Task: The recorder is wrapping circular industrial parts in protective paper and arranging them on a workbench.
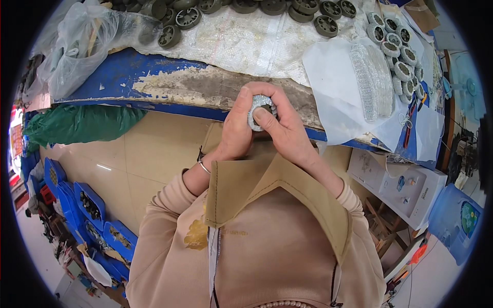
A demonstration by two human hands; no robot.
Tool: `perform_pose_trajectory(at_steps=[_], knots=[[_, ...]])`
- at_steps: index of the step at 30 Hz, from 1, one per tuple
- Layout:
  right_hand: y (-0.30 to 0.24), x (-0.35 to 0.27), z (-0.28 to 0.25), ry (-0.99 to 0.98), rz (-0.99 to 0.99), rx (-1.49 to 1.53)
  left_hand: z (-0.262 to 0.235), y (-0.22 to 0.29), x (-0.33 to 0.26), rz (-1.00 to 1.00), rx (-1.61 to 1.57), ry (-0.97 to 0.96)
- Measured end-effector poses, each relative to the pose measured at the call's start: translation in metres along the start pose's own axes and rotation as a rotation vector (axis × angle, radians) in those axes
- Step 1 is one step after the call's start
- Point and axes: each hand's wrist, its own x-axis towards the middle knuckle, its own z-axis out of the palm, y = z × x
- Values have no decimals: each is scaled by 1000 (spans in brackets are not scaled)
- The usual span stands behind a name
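1. In the head view, we see the left hand [236, 124] and the right hand [288, 131] both grasping one wheel [253, 122] with a sparkly silver band; the right thumb lies over its dark middle.
2. The wheel is in front of the chest, near the close edge of the tabletop [185, 84] and just beyond the tan apron [226, 197]. We cannot tell whether it touches the tabletop.
3. We judge that uneven thumb pressure could push the band askew or pucker it. The fingers cover much of it, so we cannot tell how evenly it sits.
4. If the grip slackens, the wheel could slip out and drop onto the apron or the floor [149, 149], since little lies beneath it.
5. On the right, silver strips [371, 82] lie on a white sheet [331, 92]; a sleeve catching the sheet could drag them off.
6. Beside them, silver-banded wheels [402, 70] are crowded together, and a knock could send some rolling. The red-handled tool [409, 123] lies near the edge, where a bump could tip it over.
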Motion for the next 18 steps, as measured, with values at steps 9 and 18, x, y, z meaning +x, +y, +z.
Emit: perform_pose_trajectory(at_steps=[9, 18], knots=[[-3, -2, -5, -4, 45, 90, -4, 0, 3, 8, 116, -45], [-8, 0, -27, -178, 330, 436, -14, 6, 5, -197, -173, -170]])
